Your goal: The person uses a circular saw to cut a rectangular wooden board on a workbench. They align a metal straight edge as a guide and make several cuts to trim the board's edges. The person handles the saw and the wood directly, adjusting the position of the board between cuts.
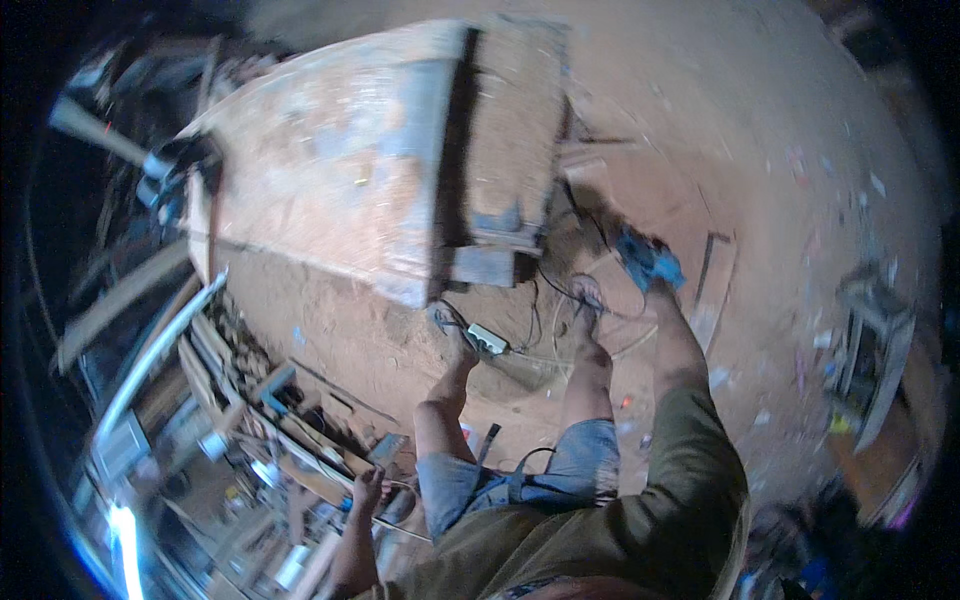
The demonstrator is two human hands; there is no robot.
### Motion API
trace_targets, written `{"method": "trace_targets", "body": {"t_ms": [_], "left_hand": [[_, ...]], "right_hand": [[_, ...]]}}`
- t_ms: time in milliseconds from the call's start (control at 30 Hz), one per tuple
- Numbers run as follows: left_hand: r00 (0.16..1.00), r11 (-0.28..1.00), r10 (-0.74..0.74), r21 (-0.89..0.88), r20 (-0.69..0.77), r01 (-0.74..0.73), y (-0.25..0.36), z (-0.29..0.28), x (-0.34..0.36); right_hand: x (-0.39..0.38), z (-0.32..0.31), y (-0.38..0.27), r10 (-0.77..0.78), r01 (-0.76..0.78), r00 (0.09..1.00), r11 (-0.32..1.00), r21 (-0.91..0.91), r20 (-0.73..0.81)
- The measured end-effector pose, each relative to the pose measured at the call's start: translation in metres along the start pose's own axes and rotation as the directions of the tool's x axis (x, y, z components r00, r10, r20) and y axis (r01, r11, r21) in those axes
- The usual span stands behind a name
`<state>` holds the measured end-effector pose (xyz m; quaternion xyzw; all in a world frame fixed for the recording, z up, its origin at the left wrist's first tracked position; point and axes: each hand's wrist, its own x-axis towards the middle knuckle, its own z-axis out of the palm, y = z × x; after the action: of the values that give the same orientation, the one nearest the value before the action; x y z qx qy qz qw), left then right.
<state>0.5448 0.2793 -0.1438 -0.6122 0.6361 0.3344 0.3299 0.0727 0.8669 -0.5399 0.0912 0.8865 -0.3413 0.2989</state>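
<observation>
My right arm reaches forward to the right of the workbench. My right hand is closed on a blue power tool, whose exact kind is blurred. A dark cord runs close by it. My left hand hangs low at my left side, beside a heap of wood offcuts. Its fingers are small and smeared, so whether they hold anything is unclear. A dark L-shaped piece lies on a flat board, right of the tool.
A large dusty wooden workbench with a dark gap along it stands ahead. A pale power strip and loose cables lie on the dirt floor between my sandalled feet. A small wooden stool is at right. A lit tube lamp glows lower left.
</observation>
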Motion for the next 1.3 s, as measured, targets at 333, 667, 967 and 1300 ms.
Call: {"method": "trace_targets", "body": {"t_ms": [333,667,967,1300], "left_hand": [[0.985,0.946,0.168,-0.275,-0.047,-0.174,-0.007,-0.022,-0.036],[0.987,0.795,0.120,-0.606,0.103,-0.034,-0.016,-0.062,0.063],[0.996,0.552,0.080,-0.834,0.029,-0.020,-0.043,-0.254,0.188],[0.982,0.406,-0.011,-0.898,-0.189,-0.168,-0.090,-0.449,0.275]], "right_hand": [[-0.135,-0.127,-0.109,0.072,0.067,0.966,0.859,0.508,-0.250],[-0.199,-0.126,-0.542,-0.389,0.479,0.877,0.757,0.444,-0.282],[-0.253,0.070,-0.849,-0.658,0.650,0.746,0.753,-0.102,-0.100],[-0.196,0.159,-1.045,-0.635,0.574,0.759,0.757,-0.313,-0.144]]}}
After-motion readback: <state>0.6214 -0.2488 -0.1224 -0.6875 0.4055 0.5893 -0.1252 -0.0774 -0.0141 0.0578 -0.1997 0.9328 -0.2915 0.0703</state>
